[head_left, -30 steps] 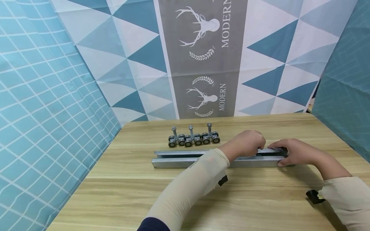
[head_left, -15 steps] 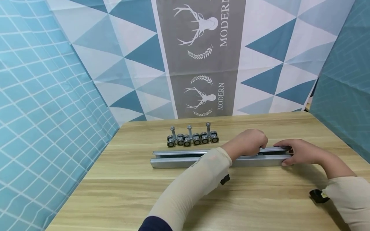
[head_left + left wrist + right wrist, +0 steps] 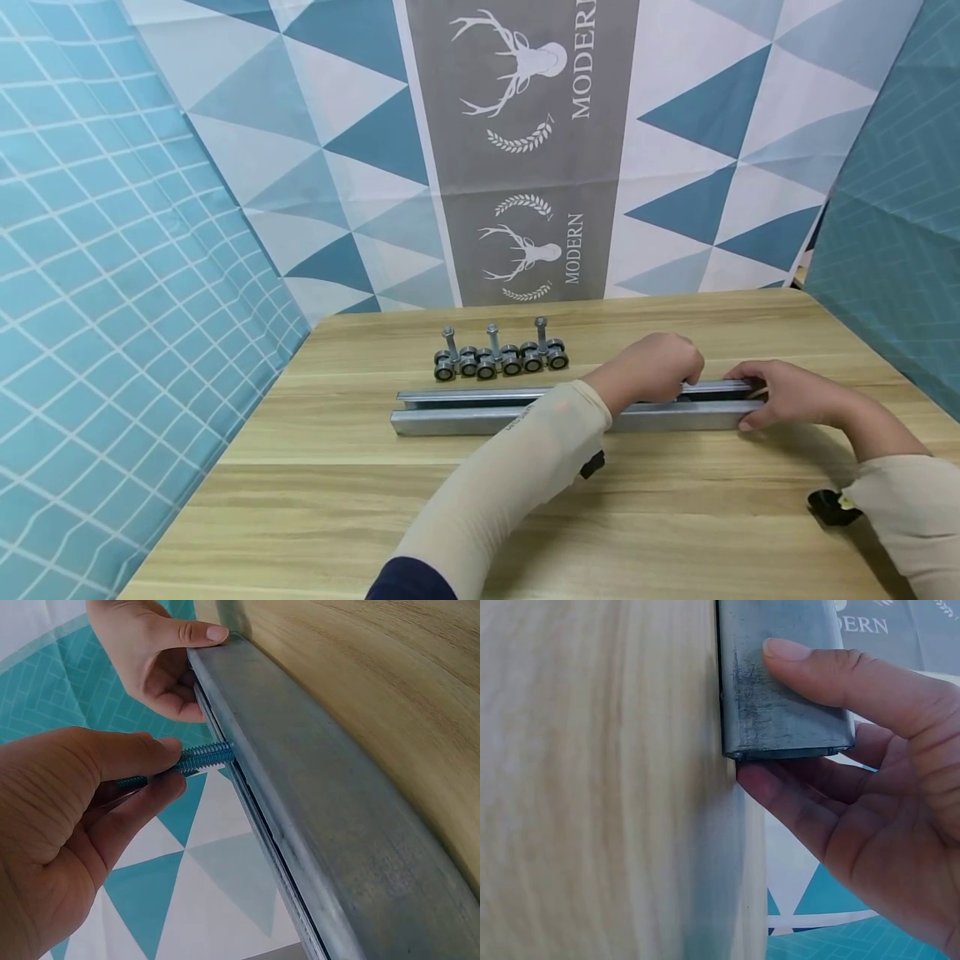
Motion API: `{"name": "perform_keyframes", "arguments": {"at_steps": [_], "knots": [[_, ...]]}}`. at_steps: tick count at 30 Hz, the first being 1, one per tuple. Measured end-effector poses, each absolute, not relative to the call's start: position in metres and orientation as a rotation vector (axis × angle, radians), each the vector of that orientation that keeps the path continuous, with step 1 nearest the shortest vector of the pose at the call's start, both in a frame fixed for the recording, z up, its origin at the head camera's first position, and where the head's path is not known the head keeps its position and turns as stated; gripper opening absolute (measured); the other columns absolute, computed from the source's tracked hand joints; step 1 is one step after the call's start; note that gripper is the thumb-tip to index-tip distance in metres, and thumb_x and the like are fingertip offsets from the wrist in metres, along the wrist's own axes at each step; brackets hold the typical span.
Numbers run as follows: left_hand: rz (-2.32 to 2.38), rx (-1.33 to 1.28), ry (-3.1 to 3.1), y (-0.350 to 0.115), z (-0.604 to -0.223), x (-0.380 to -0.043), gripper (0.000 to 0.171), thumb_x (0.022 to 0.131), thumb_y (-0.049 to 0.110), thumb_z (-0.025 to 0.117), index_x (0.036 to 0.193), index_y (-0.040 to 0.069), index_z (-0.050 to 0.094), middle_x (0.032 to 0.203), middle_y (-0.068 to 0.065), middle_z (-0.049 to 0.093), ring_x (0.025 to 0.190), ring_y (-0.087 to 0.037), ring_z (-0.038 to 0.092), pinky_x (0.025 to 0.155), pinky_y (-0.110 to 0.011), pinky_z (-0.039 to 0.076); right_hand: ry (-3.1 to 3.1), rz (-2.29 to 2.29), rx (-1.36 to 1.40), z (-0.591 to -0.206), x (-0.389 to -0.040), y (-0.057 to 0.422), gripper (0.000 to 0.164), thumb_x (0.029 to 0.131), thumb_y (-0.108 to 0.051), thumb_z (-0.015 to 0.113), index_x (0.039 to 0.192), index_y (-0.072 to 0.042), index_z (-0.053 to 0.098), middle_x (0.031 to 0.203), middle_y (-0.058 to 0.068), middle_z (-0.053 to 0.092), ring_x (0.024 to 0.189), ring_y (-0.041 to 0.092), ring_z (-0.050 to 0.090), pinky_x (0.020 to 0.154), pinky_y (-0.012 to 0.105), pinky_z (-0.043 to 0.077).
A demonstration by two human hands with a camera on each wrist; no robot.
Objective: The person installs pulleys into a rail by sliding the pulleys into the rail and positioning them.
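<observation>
A grey metal channel rail (image 3: 450, 423) with a slot along its top lies across the table. My left hand (image 3: 660, 367) is over its right half. In the left wrist view, my left thumb and fingers (image 3: 169, 754) pinch a threaded bolt (image 3: 208, 756) whose far end enters the slot; whatever it joins inside is hidden. My right hand (image 3: 802, 396) grips the rail's right end. Close up in the right wrist view, the right thumb (image 3: 791, 652) presses the rail's side (image 3: 780, 712), with a fingertip (image 3: 756, 782) under the end edge.
Behind the rail, three wheeled trolleys (image 3: 486, 368) with upright bolts stand side by side on the wooden table (image 3: 315, 492). Patterned cloth (image 3: 540, 167) hangs beyond the back edge. Black devices (image 3: 832, 507) sit at both wrists.
My left hand has slid a little to the right along the rail with the bolt. The right hand has shifted slightly right at the rail's end. The trolleys stay put.
</observation>
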State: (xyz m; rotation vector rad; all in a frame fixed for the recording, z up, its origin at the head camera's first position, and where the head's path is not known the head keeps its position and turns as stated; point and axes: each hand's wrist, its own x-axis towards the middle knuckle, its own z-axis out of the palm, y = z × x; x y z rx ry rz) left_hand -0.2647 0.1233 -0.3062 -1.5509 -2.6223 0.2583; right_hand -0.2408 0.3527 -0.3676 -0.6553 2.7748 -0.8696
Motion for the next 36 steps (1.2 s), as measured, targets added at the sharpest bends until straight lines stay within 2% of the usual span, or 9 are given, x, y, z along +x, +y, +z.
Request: {"name": "perform_keyframes", "arguments": {"at_steps": [6, 14, 27, 36], "knots": [[0.253, -1.55, -2.615, 0.13, -0.306, -0.267, 0.029, 0.087, 0.0, 0.056, 0.069, 0.019, 0.044, 0.073, 0.006, 0.038, 0.068, -0.009, 0.03, 0.06, -0.02, 0.025, 2.762, -0.896, -0.651, -0.367, -0.242, 0.355, 0.062, 0.07, -0.021, 0.087, 0.117, 0.007, 0.059, 0.105, 0.008, 0.062, 0.088, 0.009, 0.056, 0.073, 0.026, 0.049], [0.24, -1.559, -2.63, 0.137, -0.304, -0.267, 0.024, 0.089, 0.001, 0.056, 0.074, 0.02, 0.052, 0.077, 0.007, 0.045, 0.071, -0.009, 0.034, 0.064, -0.018, 0.03, 2.764, -0.905, -0.63, -0.366, -0.241, 0.356, 0.064, 0.07, -0.022, 0.086, 0.119, 0.008, 0.058, 0.108, 0.009, 0.062, 0.09, 0.009, 0.056, 0.074, 0.026, 0.049], [0.222, -1.614, -2.608, 0.144, -0.307, -0.266, 0.034, 0.088, -0.001, 0.054, 0.069, 0.018, 0.033, 0.074, 0.003, 0.032, 0.067, -0.011, 0.027, 0.061, -0.021, 0.021, 2.722, -0.968, -0.656, -0.369, -0.239, 0.356, 0.066, 0.071, -0.028, 0.085, 0.121, 0.005, 0.058, 0.109, 0.01, 0.061, 0.091, 0.007, 0.056, 0.073, 0.027, 0.05], [0.192, -1.6, -2.609, 0.153, -0.31, -0.265, 0.035, 0.09, -0.001, 0.052, 0.068, 0.018, 0.033, 0.073, 0.004, 0.031, 0.066, -0.01, 0.027, 0.061, -0.02, 0.022, 2.753, -0.947, -0.646, -0.371, -0.237, 0.358, 0.06, 0.071, -0.027, 0.086, 0.116, 0.002, 0.06, 0.105, 0.007, 0.061, 0.085, 0.006, 0.052, 0.071, 0.026, 0.047]]}}
